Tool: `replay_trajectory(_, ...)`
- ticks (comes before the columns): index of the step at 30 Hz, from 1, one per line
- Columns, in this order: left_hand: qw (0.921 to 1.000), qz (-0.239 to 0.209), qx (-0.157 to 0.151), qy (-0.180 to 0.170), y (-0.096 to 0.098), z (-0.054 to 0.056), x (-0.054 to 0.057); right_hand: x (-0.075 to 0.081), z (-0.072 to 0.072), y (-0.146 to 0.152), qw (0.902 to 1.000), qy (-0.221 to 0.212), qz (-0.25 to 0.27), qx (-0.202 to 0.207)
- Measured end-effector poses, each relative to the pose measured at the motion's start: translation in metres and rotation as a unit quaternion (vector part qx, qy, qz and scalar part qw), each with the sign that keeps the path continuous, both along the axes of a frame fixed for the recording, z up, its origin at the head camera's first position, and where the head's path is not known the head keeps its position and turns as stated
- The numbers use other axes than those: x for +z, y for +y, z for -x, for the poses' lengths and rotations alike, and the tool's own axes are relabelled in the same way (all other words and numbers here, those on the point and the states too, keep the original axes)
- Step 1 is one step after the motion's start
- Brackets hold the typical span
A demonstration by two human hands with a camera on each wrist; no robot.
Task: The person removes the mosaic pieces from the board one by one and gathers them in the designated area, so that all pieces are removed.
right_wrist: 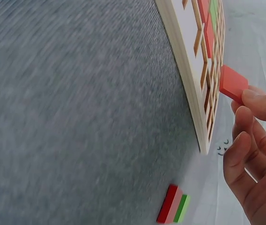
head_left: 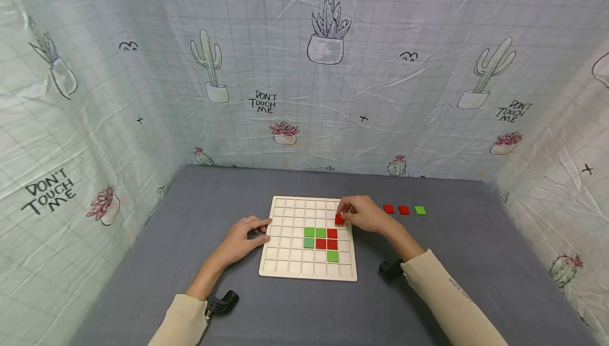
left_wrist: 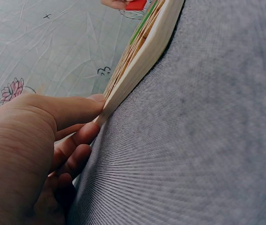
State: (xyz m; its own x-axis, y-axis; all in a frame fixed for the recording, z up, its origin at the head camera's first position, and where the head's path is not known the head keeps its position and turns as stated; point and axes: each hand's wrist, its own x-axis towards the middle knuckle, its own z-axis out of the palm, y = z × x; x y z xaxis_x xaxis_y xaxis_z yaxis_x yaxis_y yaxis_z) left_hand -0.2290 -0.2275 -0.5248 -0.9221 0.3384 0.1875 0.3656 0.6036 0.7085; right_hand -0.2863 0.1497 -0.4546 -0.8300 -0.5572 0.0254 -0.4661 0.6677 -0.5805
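A pale wooden grid board (head_left: 282,266) lies on the grey table, with several red and green square tiles (head_left: 332,256) in its cells. My right hand (head_left: 363,214) pinches a red tile (right_wrist: 233,83) between thumb and fingertips. It holds that tile over the board's far right part, tilted and just above the grid in the right wrist view. At the board's left edge rests my left hand (head_left: 241,240), thumb and forefinger spread along the side. The left wrist view shows the thumb (left_wrist: 79,108) against the wooden edge, other fingers loosely bent below.
Right of the board, two red tiles (head_left: 404,210) and a green tile (head_left: 420,210) lie in a row on the grey table (head_left: 228,187). A patterned cloth (head_left: 295,92) hangs behind and at both sides. Each wrist wears a black camera mount (head_left: 223,302).
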Motion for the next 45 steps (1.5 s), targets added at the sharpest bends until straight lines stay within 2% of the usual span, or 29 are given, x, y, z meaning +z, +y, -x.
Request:
replay_trajectory(17,1.0,0.002,0.003,0.001,-0.001,0.0,-0.002,-0.001,-0.004,0.031,0.9994,-0.017,0.005,-0.03)
replay_trajectory(35,1.0,-0.001,-0.001,-0.003,0.0,0.001,-0.001,-0.005,-0.001,0.057,0.9992,0.011,-0.002,-0.038)
replay_trajectory(45,1.0,0.002,0.0,-0.002,0.001,0.002,0.0,-0.003,0.0,0.078,0.9988,-0.015,0.007,-0.046)
